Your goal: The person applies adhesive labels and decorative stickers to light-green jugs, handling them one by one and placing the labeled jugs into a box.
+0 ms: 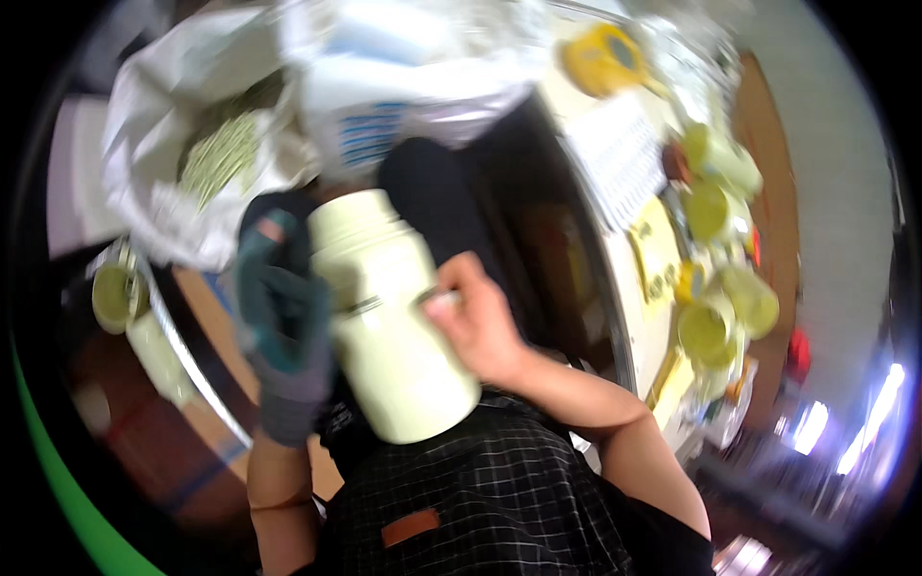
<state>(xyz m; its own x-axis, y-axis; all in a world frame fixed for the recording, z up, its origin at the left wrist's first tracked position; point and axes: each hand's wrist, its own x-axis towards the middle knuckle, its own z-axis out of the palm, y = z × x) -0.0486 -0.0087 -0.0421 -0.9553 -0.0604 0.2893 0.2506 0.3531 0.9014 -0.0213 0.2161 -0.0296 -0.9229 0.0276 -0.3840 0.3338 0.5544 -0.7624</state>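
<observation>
A pale green plastic bottle or jug body (399, 355) with a stepped neck leans across my lap, its neck pointing away from me. My left hand (285, 322), in a grey and dark green glove, grips its left side. The bare right hand (473, 322) is closed in a pinch at the bottle's right side, by a dark mark on its wall. A small dark bit shows at those fingertips, too blurred to name. Beneath the hands lies my black checked apron (499, 480).
At the far left a white sack (144, 163) holds thin pale green scraps. A clear plastic bag (423, 86) lies beyond my knees. On the right-hand table are a paper sheet (615, 158), a yellow object (603, 60) and several pale green containers (711, 211). Two more containers (120, 298) stand at the left.
</observation>
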